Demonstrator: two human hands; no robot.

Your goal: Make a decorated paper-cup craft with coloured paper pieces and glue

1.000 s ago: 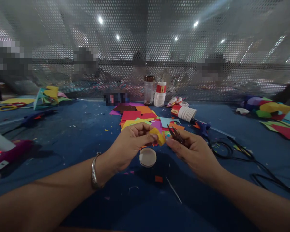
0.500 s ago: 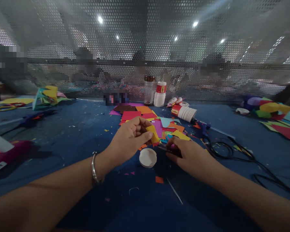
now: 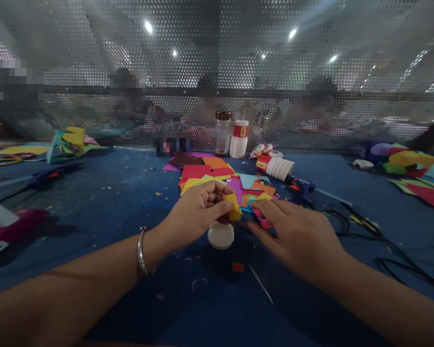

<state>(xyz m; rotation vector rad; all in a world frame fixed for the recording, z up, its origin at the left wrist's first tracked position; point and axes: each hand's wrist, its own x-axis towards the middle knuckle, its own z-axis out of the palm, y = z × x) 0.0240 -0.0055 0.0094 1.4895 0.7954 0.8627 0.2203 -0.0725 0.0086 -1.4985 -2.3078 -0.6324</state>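
Note:
My left hand (image 3: 197, 214) pinches a small folded yellow paper piece (image 3: 233, 206) between thumb and fingers, just above the blue table (image 3: 112, 202). My right hand (image 3: 298, 233) lies low over the table to its right with fingers spread, the fingertips resting on a pink paper scrap (image 3: 264, 222). Nothing is gripped in it, and no scissors show. A white round lid (image 3: 220, 235) sits on the table right below the yellow piece.
A heap of coloured paper squares (image 3: 213, 174) lies beyond my hands. Behind it stand a glass jar (image 3: 223, 133) and stacked paper cups (image 3: 239, 140); another cup stack (image 3: 278, 168) lies flat. A black cable (image 3: 369, 236) loops at right. A perforated screen (image 3: 217, 72) walls the back.
My right hand held small dark scissors a second ago; it has dropped to the table and now lies open on a pink scrap. My left hand kept the yellow piece, nearly still.

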